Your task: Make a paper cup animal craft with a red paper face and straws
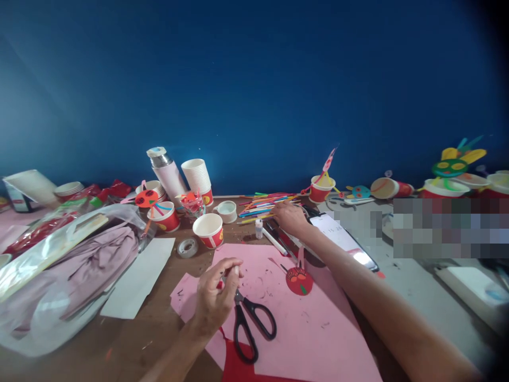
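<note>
Well, your left hand (214, 300) pinches something too small to tell, just above the scissors (249, 323) on the pink paper (318, 334). Your right hand (288, 218) lies open against the coloured sticks (258, 206), near the phone (342, 236).

Your left hand (214, 300), at the left part of the pink paper sheet (314, 339), is bare, and its fingers (234, 263) have short nails, as far as it can be seen. Your right hand (289, 218), just beyond the far edge of this sheet, is bare too. Your right forearm (369, 300), on the right of the sheet, is also bare, and it becomes wider toward the elbow.
</note>
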